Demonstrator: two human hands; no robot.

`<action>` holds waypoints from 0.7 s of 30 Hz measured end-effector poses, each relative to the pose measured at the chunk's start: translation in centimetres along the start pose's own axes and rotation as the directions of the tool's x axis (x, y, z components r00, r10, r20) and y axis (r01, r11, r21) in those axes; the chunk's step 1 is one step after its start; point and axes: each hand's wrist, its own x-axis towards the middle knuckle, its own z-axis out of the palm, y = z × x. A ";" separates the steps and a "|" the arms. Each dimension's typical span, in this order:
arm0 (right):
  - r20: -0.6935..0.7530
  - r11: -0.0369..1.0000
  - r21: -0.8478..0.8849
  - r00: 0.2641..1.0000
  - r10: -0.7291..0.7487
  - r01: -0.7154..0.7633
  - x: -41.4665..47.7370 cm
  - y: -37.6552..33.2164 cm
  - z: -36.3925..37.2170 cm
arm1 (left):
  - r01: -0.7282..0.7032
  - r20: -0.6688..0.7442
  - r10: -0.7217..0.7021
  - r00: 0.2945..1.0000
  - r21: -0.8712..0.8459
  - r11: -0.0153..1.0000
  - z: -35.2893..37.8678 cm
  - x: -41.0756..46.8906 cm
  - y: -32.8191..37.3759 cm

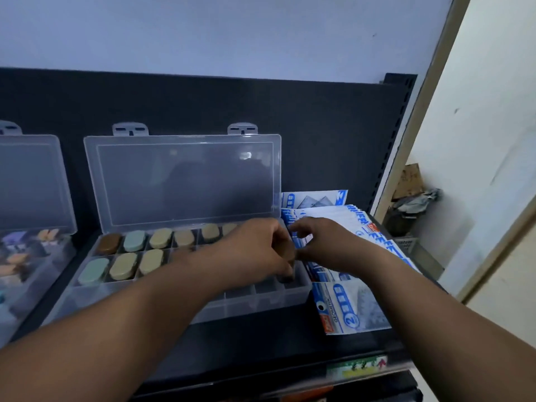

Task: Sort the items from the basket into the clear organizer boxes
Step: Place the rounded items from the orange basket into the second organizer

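A clear organizer box [295, 291] lies on the black shelf with its lid [185, 181] standing open against the back panel. Several oval pieces in brown [108, 243], teal [134, 240] and tan [123, 266] fill its left compartments. Over the box's right end, my left hand [258, 253] has its fingers curled round a dark brown oval piece [285, 249]. My right hand [324, 242] hovers right beside it, its fingers loosely curled, and I see nothing in it. No basket is in view.
A second clear organizer [32, 256] with colourful small items stands open at the left. Blue-and-white packets [345, 309] lie stacked to the right of the box. The shelf's front edge [290, 358] runs below, and a wall and doorway are at the right.
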 end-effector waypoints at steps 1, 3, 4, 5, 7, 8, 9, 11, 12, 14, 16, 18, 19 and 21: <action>-0.016 1.000 0.026 1.000 0.003 -0.002 -0.2 0.2 -0.3 | -0.002 -0.002 0.002 1.000 0.019 1.000 0.4 0.2 0.2; -0.037 0.999 0.044 0.999 0.004 -0.002 -0.6 0.7 -0.7 | -0.001 -0.024 0.002 1.000 0.052 0.999 1.1 0.6 0.7; -0.045 0.999 0.041 0.999 0.000 0.001 -0.7 0.9 -0.9 | 0.001 -0.034 0.001 0.999 0.065 0.998 1.4 0.8 0.8; -0.051 0.999 0.044 0.999 -0.005 0.007 -0.9 1.2 -1.1 | 0.006 -0.036 -0.003 0.999 0.073 0.997 1.7 1.0 1.0; -0.059 0.998 0.064 0.998 -0.010 0.013 -0.9 1.4 -1.2 | 0.011 -0.031 -0.008 0.999 0.073 0.997 2.1 1.3 1.3; -0.061 0.997 0.071 0.998 -0.009 0.014 -1.0 1.5 -1.2 | 0.009 -0.032 -0.007 0.999 0.065 0.998 2.3 1.4 1.3; -0.064 0.997 0.072 0.998 -0.009 0.014 -0.9 1.5 -1.2 | 0.007 -0.035 -0.005 0.999 0.052 0.999 2.5 1.5 1.2; -0.059 0.998 0.067 0.998 -0.018 0.022 -0.9 1.6 -1.1 | 0.012 -0.035 -0.011 0.999 0.035 0.999 3.0 1.4 1.0; -0.053 0.997 0.068 0.998 -0.022 0.025 -1.0 1.6 -0.9 | 0.018 -0.028 -0.017 0.999 0.050 0.999 3.2 1.3 0.8; -0.040 0.998 0.061 0.999 -0.023 0.025 -1.0 1.5 -0.6 | 0.032 -0.006 -0.031 0.999 0.094 0.995 3.4 1.3 0.5; -0.030 0.999 0.043 0.999 -0.018 0.019 -1.1 1.6 -0.2 | 0.038 0.008 -0.039 0.999 0.090 0.995 3.6 1.3 0.2; -0.022 1.000 0.024 1.000 -0.011 0.011 -1.3 1.5 0.0 | 0.034 0.003 -0.034 0.999 0.071 0.997 3.6 1.1 0.0; -0.022 1.000 0.012 1.000 -0.008 0.008 -1.5 1.4 0.1 | 0.027 -0.005 -0.027 1.000 0.067 0.997 3.6 0.9 -0.1; -0.040 1.000 -0.021 0.999 -0.021 0.020 -1.7 0.7 -0.1 | 0.016 -0.041 -0.013 0.999 0.076 0.997 3.1 0.5 -0.4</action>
